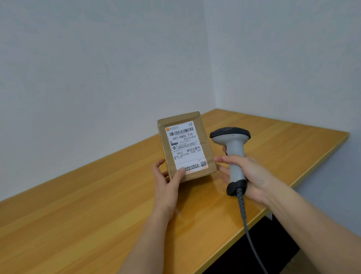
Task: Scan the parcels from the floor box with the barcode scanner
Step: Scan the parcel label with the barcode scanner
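A brown cardboard parcel (185, 145) with a white shipping label and barcodes is held upright above the wooden table, label facing me. My left hand (169, 183) grips its lower left corner, thumb on the label. My right hand (250, 176) is closed around the handle of a grey and black barcode scanner (233, 150), just right of the parcel. The scanner's head points away from me, level with the parcel's middle. Its coiled grey cable (253, 239) hangs down past the table edge.
The wooden table (72, 229) fills the left and centre and meets two pale walls at a corner behind the parcel. Below the table's right edge, a bit of a brown cardboard box (293, 266) shows in the dark floor space.
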The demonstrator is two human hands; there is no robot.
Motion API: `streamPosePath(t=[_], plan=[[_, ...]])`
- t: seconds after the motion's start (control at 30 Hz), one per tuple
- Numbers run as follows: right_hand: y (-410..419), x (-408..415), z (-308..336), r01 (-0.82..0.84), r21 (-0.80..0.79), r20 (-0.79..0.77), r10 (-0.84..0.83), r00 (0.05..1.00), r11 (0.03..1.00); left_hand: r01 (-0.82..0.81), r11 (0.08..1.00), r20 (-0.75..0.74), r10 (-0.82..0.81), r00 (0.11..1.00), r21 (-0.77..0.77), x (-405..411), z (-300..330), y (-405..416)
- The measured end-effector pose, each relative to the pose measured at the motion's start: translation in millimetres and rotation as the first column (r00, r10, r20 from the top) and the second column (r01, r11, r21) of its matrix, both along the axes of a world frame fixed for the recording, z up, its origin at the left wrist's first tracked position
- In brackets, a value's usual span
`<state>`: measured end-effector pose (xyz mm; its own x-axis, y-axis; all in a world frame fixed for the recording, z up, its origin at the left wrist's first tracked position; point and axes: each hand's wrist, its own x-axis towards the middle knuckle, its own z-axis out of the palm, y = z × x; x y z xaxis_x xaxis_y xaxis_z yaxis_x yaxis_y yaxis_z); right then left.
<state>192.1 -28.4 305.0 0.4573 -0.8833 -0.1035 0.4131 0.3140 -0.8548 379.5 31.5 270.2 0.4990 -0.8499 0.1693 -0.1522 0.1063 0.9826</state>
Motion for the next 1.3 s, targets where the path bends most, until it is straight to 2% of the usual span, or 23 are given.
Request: streamPosePath(t=[0.13, 0.4, 0.57, 0.7, 0.83, 1.07, 1.3], plan=[[3, 1, 4, 0.004, -0.041, -0.009, -0.005, 1.0, 0.999, 0.002, 1.0, 0.079, -0.002, 0.997, -0.007, -3, 0, 0], [14, -7, 34, 0.125, -0.193, -0.054, -0.138, 0.989, 0.973, -0.144, 0.989, 0.033, 0.145, 0.989, -0.034, -2, 1, 1], [33, -16, 62, 0.044, -0.324, -0.183, -0.108, 0.977, 0.945, -0.166, 0.986, 0.05, 0.167, 0.985, -0.023, -4, 1, 0], [49, -19, 80, -0.009, -0.35, -0.235, -0.079, 0.969, 0.937, -0.231, 0.972, 0.049, 0.233, 0.971, -0.042, -4, 1, 0], [62, -23, 96, -0.033, -0.337, -0.254, -0.058, 0.965, 0.941, -0.301, 0.953, 0.021, 0.302, 0.953, -0.042, 4, -6, -6], [82, -34, 116, -0.097, -0.402, -0.315, -0.038, 0.948, 0.91, -0.34, 0.94, 0.069, 0.341, 0.937, -0.034, 4, -9, -11], [92, -38, 127, -0.118, -0.436, -0.274, -0.007, 0.962, 0.892, -0.348, 0.935, 0.081, 0.353, 0.932, -0.07, 4, -10, -11]])
